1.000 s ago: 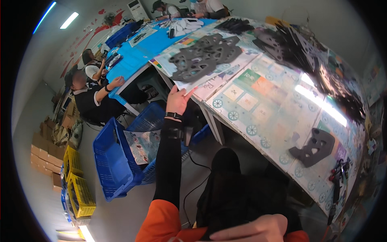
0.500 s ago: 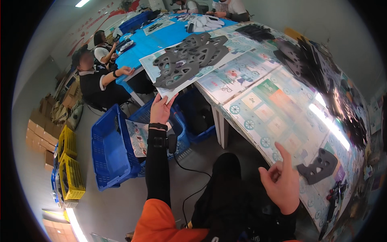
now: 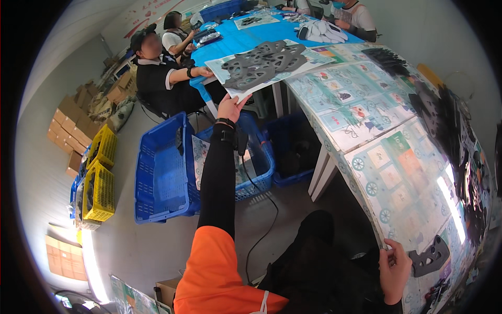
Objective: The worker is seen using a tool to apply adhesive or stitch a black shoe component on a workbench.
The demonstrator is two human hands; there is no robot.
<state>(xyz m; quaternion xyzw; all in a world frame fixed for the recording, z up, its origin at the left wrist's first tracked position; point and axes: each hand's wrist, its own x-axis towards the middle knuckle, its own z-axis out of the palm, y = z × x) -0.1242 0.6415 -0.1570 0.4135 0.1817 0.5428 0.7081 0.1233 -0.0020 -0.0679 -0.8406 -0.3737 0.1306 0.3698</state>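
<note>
My left hand [image 3: 232, 108] reaches far forward. Its fingers grip the near edge of a flat printed sheet [image 3: 247, 93] that carries a pile of dark grey foam cut-outs [image 3: 264, 63] with holes. The sheet lies across the near end of the blue-covered table. A co-worker's hand [image 3: 203, 72] is at the sheet's left corner. Low on the right, my right hand [image 3: 395, 272] is closed, thumb and finger at the edge of the table with the printed cover [image 3: 368, 209]. Beside it lies a single grey foam piece [image 3: 431, 257].
Blue crates [image 3: 162, 180] stand on the floor under my left arm, with yellow crates [image 3: 100, 191] farther left. Dark foam pieces [image 3: 465, 172] line the table's right side. White gloves [image 3: 321, 31] lie on the blue cover [image 3: 246, 39]. A cable [image 3: 274, 209] hangs from my left wrist.
My left hand has pushed the loaded sheet forward, onto the blue table's end beside the co-worker's hand. My right hand has dropped to the table edge and its fingers have curled. The view has shifted.
</note>
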